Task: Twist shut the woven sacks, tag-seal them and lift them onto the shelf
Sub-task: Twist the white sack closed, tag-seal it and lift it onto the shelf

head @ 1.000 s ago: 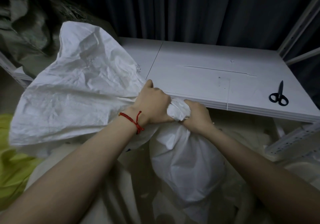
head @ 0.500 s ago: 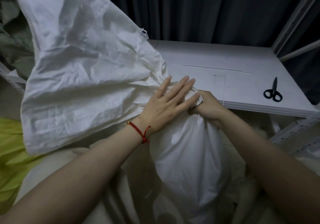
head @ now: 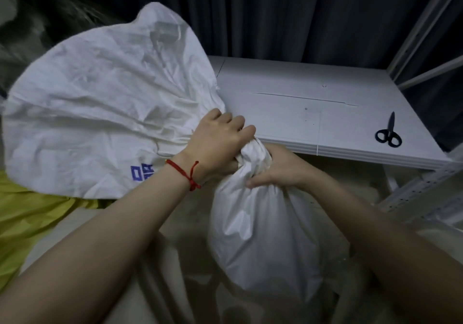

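Observation:
A white woven sack (head: 263, 236) stands filled in front of me, just below the shelf edge. Its neck is bunched and twisted at the top. My left hand (head: 218, 146), with a red string on the wrist, grips the twisted neck from the left. My right hand (head: 278, 171) holds the neck just below, fingers curled round it. The sack's loose upper part (head: 105, 113) fans out wide to the left and shows blue printing near my left wrist.
A white shelf board (head: 313, 103) lies beyond the sack, with black scissors (head: 388, 133) near its right edge. Metal shelf uprights (head: 421, 191) stand at the right. Yellow material (head: 30, 213) lies low left. Dark curtains hang behind.
My left hand, flat on the sack half a second ago, now curls round the neck. The loose top has swung down and turned, showing blue print.

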